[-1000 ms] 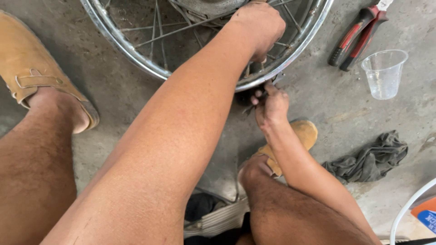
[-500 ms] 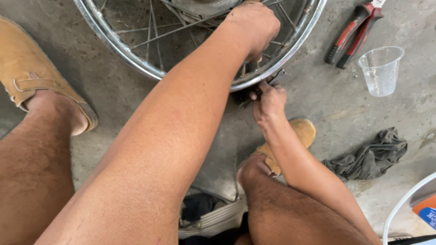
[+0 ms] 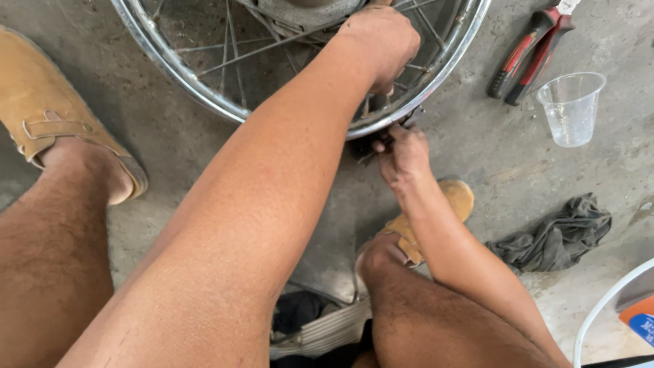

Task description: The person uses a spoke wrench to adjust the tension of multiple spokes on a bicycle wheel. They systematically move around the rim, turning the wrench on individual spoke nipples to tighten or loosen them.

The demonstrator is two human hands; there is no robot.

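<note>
The wheel rim (image 3: 204,95) at twelve o'clock is shiny silver chrome, its thin spokes (image 3: 225,48) a duller grey over a dark, grimy centre. The floor (image 3: 477,150) is mottled grey concrete with paler scuffs. Both shoes, one (image 3: 48,109) at nine o'clock and one (image 3: 449,204) near the middle, are tan suede. The pliers (image 3: 528,51) at one o'clock have red-and-black handles. The plastic cup (image 3: 571,109) beside them is clear. The rag (image 3: 558,235) at four o'clock is dark grey-green.

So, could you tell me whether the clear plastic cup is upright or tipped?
Upright: the clear plastic cup stands on the concrete floor, its open mouth facing up.
</note>
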